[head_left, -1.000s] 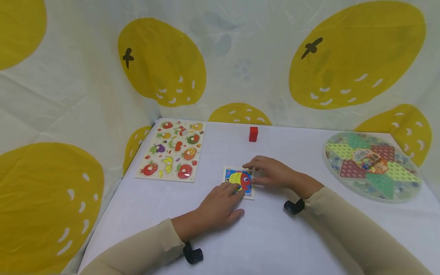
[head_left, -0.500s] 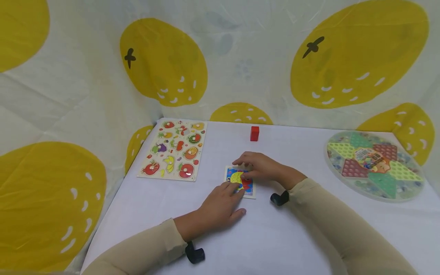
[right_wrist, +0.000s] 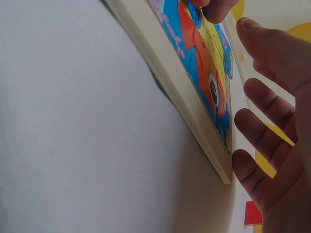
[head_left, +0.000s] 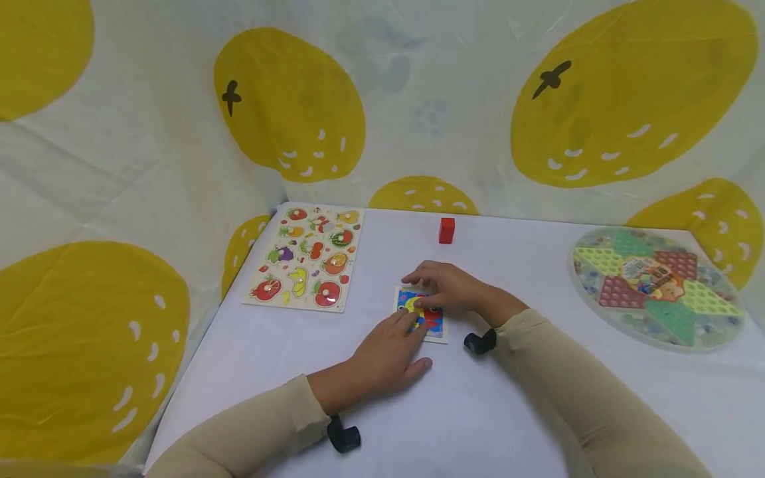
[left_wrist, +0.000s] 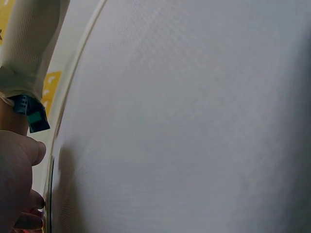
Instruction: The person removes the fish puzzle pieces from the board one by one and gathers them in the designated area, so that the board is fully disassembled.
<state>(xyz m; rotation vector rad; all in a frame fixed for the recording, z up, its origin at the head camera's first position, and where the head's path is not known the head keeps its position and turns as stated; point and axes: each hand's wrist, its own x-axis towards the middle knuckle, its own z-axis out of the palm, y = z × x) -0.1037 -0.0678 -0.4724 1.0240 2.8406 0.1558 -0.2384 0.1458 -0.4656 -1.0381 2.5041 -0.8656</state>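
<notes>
A square fish puzzle [head_left: 436, 325] in a pale frame lies flat on the white tablecloth [head_left: 454, 418], under the person's 2 hands. The left hand [head_left: 388, 355] reaches over its near left part with fingers extended and thumb held apart over the cloth; the fingertips rest on the picture and pinch nothing. The right hand [head_left: 451, 287] arches over the far right corner, its fingers spread and loosely bent, the thumb apart from them with nothing between; whether a fingertip touches the puzzle, I cannot tell. Further left lies a fruit board [head_left: 329, 251] with knobbed pieces. A red block [head_left: 446, 230] stands beyond the puzzle, and a round game board [head_left: 669, 318] with green, yellow and red sections lies well to the right. Behind hangs a pale curtain [head_left: 454, 119] printed with yellow fruit.
</notes>
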